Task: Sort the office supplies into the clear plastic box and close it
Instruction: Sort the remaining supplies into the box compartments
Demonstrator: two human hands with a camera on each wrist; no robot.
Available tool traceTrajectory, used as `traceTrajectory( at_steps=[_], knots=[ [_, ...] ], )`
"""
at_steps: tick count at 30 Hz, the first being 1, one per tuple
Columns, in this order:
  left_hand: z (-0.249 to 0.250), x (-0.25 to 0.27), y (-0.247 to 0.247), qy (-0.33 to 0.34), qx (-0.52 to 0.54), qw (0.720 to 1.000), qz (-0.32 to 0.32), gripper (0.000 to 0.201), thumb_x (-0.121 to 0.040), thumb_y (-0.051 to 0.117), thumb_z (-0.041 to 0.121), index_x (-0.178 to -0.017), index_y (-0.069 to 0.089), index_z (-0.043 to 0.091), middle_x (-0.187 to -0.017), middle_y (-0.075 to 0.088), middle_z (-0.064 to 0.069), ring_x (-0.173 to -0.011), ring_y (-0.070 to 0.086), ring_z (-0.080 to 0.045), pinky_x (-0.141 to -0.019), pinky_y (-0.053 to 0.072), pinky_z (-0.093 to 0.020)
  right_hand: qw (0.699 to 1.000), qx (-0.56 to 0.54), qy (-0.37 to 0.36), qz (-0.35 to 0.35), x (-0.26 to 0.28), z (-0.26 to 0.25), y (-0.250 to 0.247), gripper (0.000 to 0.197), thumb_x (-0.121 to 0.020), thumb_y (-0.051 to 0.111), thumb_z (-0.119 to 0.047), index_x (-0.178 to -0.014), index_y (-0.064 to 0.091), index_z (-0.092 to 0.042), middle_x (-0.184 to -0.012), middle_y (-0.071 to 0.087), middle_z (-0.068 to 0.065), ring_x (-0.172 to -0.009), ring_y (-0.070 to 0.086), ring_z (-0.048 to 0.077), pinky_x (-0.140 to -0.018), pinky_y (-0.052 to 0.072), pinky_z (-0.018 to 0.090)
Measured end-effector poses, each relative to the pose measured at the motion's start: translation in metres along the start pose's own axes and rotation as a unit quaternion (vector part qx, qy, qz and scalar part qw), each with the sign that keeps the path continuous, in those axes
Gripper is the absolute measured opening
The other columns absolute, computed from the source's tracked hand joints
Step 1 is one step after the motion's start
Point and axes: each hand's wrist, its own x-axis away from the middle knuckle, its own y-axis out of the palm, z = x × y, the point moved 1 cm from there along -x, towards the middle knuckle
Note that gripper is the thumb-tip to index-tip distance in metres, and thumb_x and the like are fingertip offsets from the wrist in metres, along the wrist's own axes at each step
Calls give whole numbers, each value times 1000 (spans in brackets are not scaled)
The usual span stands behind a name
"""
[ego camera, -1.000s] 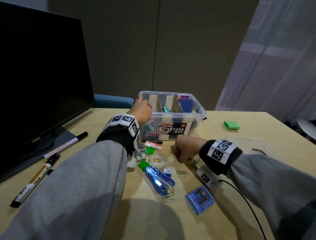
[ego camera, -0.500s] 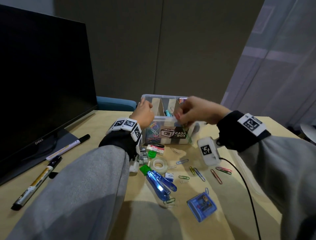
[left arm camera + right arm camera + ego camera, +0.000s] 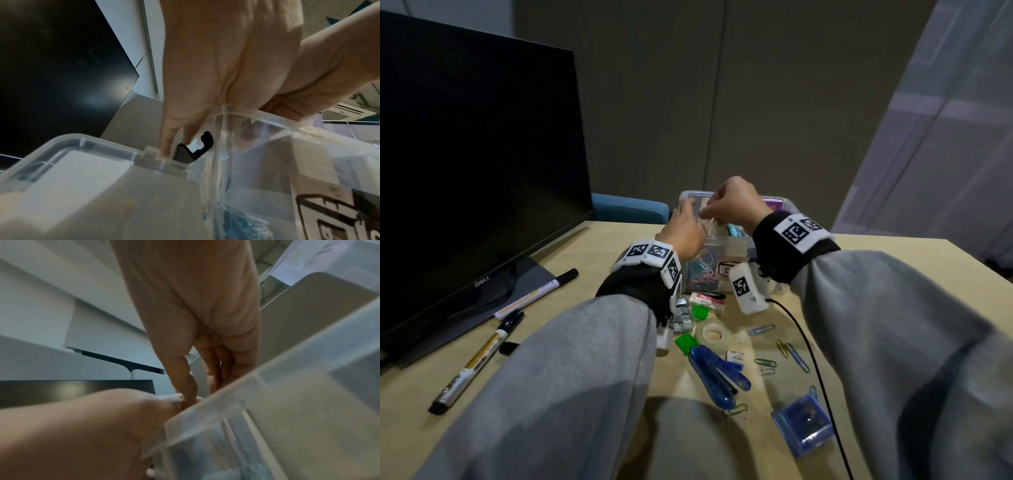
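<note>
The clear plastic box point(image 3: 726, 248) stands open at the far middle of the table, with coloured paper clips point(image 3: 702, 270) in its left compartment. My left hand point(image 3: 683, 222) grips the box's near left corner, fingers curled over the rim point(image 3: 267, 120) beside a black latch point(image 3: 195, 149). My right hand point(image 3: 722, 205) hovers over that left compartment, its fingertips point(image 3: 189, 386) pinched on a small pale paper clip point(image 3: 707, 221) just above the rim point(image 3: 267, 369). The clip itself does not show in the wrist views.
On the table near me lie loose paper clips point(image 3: 796, 356), a tape roll point(image 3: 713, 334), a blue stapler point(image 3: 717, 377), a blue case point(image 3: 804, 425), green clips point(image 3: 686, 343) and an eraser point(image 3: 707, 298). Two markers point(image 3: 476, 359) lie left by the monitor point(image 3: 465, 171). A black cable point(image 3: 815, 363) crosses the clips.
My right hand rose from the loose clips on the table and moved up and left to above the box's left compartment. The left hand stayed on the box corner.
</note>
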Motion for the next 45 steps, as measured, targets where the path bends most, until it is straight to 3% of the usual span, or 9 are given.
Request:
traceTrajectory(
  at_steps=[5, 9, 13, 19, 27, 31, 36, 41, 45],
  knots=[
    [-2, -1, 1, 9, 1, 1000, 3, 60, -100, 39, 11, -153, 12, 17, -158, 24, -13, -139, 35, -30, -111, 35, -49, 999, -18, -48, -7, 14, 11, -11, 5, -92, 62, -15, -95, 65, -12, -92, 66, 4, -74, 64, 9, -60, 50, 16],
    [-1, -2, 1, 14, 3, 1000, 6, 55, -100, 37, 10, -151, 16, 14, -158, 24, -11, -140, 33, -28, -110, 33, -43, 995, -19, -96, 11, 34, 23, -36, 9, -93, 56, -7, -95, 65, -9, -90, 66, 5, -78, 68, 17, -67, 59, 27],
    [-1, -2, 1, 15, 1, 1000, 7, 50, -101, 36, 9, -148, 21, 12, -155, 27, -11, -138, 35, -27, -109, 33, -41, 983, 4, -103, -152, 59, 41, -55, 19, -90, 50, 6, -87, 68, -1, -85, 71, 14, -72, 67, 21, -70, 59, 32],
    [-1, -2, 1, 19, -3, 1000, 9, 49, -101, 36, 7, -148, 25, 11, -157, 25, -10, -141, 32, -27, -111, 31, -41, 863, 381, -62, -327, 81, 83, -22, 55, -86, 45, 4, -133, 58, -22, -133, 59, 1, -121, 55, 22, -101, 45, 32],
    [-2, -3, 3, 20, -10, 1000, 10, 50, -101, 35, 8, -150, 24, 12, -159, 21, -9, -142, 30, -26, -112, 31, -42, 766, 471, -56, -434, 103, 83, -3, 65, -96, 40, -5, -155, 19, -23, -161, 18, -4, -137, 38, 26, -111, 35, 39],
    [-2, -3, 4, 20, -11, 1000, 10, 49, -102, 35, 8, -149, 24, 12, -158, 23, -10, -140, 32, -26, -108, 34, -40, 742, 482, -52, -464, 116, 75, -13, 64, -92, 37, 0, -151, 32, -24, -149, 41, 5, -129, 44, 27, -106, 39, 38],
    [-2, -3, 3, 22, -18, 1000, 10, 48, -101, 36, 8, -148, 26, 12, -156, 26, -10, -138, 35, -27, -107, 34, -41, 806, 442, -12, -394, 123, 78, -40, 59, -91, 39, 1, -144, 45, -22, -140, 51, 6, -124, 50, 26, -103, 42, 36],
    [-1, -3, 3, 20, -25, 999, 11, 46, -101, 36, 9, -147, 29, 10, -154, 29, -10, -134, 40, -26, -103, 36, -39, 799, 488, 128, -328, 135, 104, -68, 42, -82, 72, -20, -121, 59, -9, -78, 61, 0, -59, 55, 13, -52, 43, 22],
    [-1, -5, 2, 21, -39, 999, 10, 44, -101, 36, 9, -145, 32, 9, -153, 30, -10, -134, 40, -26, -107, 35, -41, 783, 482, 203, -336, 146, 120, -79, 64, -76, 79, -42, -125, 56, -8, -74, 57, -3, -76, 57, 17, -55, 41, 23]
  ],
)
